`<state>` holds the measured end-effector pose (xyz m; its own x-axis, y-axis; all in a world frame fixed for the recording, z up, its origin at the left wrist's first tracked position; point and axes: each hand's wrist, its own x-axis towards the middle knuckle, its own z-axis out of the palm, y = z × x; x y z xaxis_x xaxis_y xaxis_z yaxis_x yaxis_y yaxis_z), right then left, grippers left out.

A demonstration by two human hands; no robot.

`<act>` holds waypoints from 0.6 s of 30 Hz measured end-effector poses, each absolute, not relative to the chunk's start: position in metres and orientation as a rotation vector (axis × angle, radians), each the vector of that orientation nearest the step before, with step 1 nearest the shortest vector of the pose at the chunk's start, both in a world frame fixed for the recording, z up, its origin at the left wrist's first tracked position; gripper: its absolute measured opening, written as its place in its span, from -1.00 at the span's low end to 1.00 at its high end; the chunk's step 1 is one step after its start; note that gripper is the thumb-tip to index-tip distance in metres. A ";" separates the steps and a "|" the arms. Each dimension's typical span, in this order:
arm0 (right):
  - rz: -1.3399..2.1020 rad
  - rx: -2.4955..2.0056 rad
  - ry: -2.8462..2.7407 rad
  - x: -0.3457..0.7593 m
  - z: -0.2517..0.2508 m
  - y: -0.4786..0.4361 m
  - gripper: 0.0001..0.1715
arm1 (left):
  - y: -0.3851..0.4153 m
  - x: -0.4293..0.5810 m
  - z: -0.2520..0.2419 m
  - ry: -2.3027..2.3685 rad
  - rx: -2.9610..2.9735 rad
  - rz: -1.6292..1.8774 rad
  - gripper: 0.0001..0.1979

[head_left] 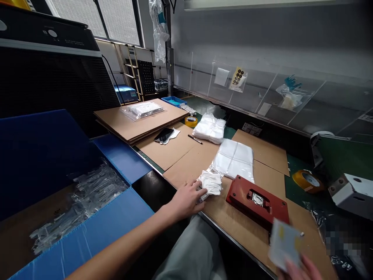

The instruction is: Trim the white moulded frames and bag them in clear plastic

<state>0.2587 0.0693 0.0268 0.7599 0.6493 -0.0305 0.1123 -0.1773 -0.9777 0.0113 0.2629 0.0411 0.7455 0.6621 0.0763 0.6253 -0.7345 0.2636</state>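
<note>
My left hand (189, 196) rests at the near edge of the table, fingers bent and closed on the near side of a crumpled white cloth bundle (211, 182). Clear plastic shows beside its fingertips. At the lower right, my right hand (301, 269) grips the lower edge of a flat, pale grey-white piece with yellow patches (284, 243). Motion blurs both the hand and the piece. Just beyond that piece lies a red block-like fixture (259, 204) with a recess holding a small white round part (257, 199).
Bagged white stacks (234, 159) lie behind the cloth. A pen (195, 139), phone (163, 135) and yellow tape roll (191, 121) are farther back. Another tape roll (308, 181) sits right. At left, a blue box (116, 223) holds clear plastic pieces (96, 190).
</note>
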 end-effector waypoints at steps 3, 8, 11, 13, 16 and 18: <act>0.594 -1.664 -0.869 0.228 0.035 0.129 -0.25 | 0.262 0.011 0.033 1.047 2.730 0.310 -0.64; 0.226 -1.546 -1.599 0.188 0.024 0.206 -0.37 | 0.266 0.004 0.026 1.039 2.730 0.385 -0.71; 0.246 -1.552 -1.760 0.185 0.007 0.212 -0.42 | 0.268 0.002 0.021 1.018 2.719 0.429 -0.66; 0.259 -1.570 -1.816 0.188 -0.001 0.209 -0.39 | 0.268 0.001 0.018 1.009 2.708 0.450 -0.62; 0.280 -1.572 -1.864 0.192 -0.002 0.207 -0.34 | 0.268 0.000 0.017 1.001 2.695 0.462 -0.66; 0.280 -1.569 -1.853 0.193 0.000 0.208 -0.36 | 0.267 -0.001 0.018 0.993 2.690 0.460 -0.70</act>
